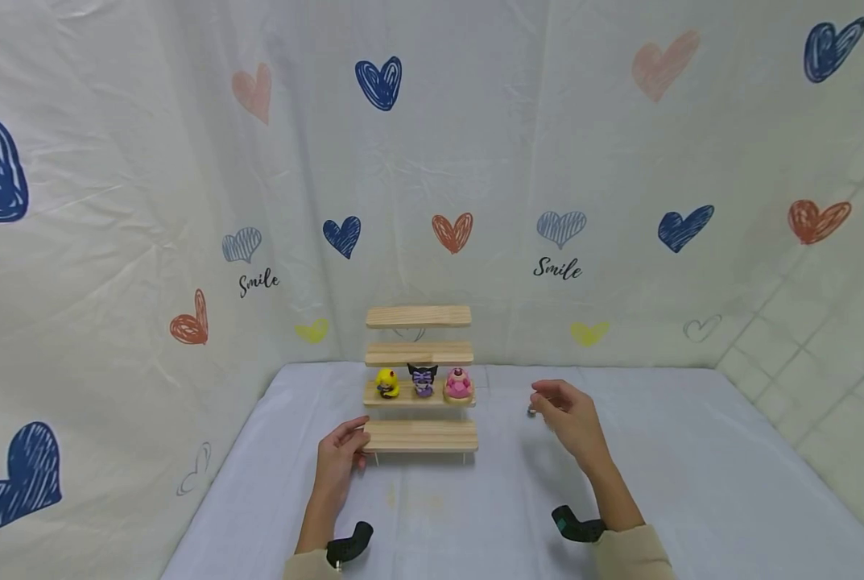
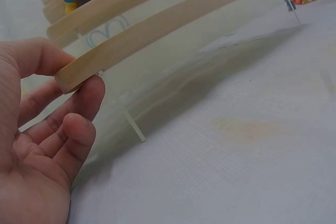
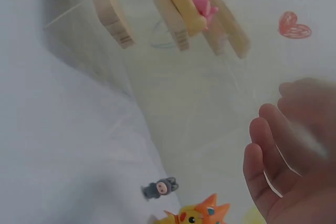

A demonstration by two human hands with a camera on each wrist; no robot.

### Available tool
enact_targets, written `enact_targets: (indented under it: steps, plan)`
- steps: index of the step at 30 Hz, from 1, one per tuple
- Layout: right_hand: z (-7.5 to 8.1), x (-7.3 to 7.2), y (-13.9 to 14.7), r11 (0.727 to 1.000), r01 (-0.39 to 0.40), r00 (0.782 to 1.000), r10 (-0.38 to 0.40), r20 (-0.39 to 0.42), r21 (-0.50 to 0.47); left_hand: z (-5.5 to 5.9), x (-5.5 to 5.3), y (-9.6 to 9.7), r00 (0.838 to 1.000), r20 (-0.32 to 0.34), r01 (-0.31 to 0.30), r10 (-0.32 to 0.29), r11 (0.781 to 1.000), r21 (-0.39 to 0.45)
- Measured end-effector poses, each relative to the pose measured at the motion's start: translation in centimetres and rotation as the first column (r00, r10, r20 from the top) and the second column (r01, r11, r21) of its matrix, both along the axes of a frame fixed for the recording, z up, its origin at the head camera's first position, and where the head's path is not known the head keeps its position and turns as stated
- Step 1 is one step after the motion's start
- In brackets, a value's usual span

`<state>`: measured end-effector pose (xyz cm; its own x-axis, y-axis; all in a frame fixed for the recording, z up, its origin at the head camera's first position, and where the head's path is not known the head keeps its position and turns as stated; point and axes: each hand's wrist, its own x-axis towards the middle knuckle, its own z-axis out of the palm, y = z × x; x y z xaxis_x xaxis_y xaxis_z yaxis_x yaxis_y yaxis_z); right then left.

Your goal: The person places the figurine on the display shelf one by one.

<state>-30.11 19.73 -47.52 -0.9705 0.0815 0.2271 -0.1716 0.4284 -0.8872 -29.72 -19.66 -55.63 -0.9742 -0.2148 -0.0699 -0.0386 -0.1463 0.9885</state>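
Observation:
My left hand (image 1: 339,461) holds the left end of the lowest board of a tiered wooden display shelf (image 1: 420,436). In the left wrist view the thumb lies over the board's end and the other fingers are below it. My right hand (image 1: 568,417) hovers to the right of the shelf, fingers loosely bent and nothing between them. Just by its fingertips in the head view is a small grey figurine (image 1: 531,411). The right wrist view shows this grey figurine (image 3: 160,188) beside an orange and yellow figurine (image 3: 202,214), which my hand hides in the head view.
On the second board from the bottom stand a yellow figurine (image 1: 387,383), a purple and black one (image 1: 423,382) and a pink one (image 1: 458,386). A white cloth covers the table (image 1: 468,524). Behind it hangs a white curtain (image 1: 497,161) printed with hearts.

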Motion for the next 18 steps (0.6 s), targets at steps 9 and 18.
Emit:
enact_targets:
  steps: [9, 18]
  plan:
    - [-0.1, -0.2, 2.9, 0.989, 0.143, 0.989, -0.141, 0.044, -0.039, -0.1, 0.0, -0.1, 1.0, 0.001, 0.006, -0.006, 1.0, 0.016]
    - [-1.2, -1.0, 5.2, 0.97, 0.237, 0.963, -0.228, 0.146, -0.049, -0.1, 0.0, -0.1, 1.0, -0.005, 0.005, -0.005, 1.0, 0.021]
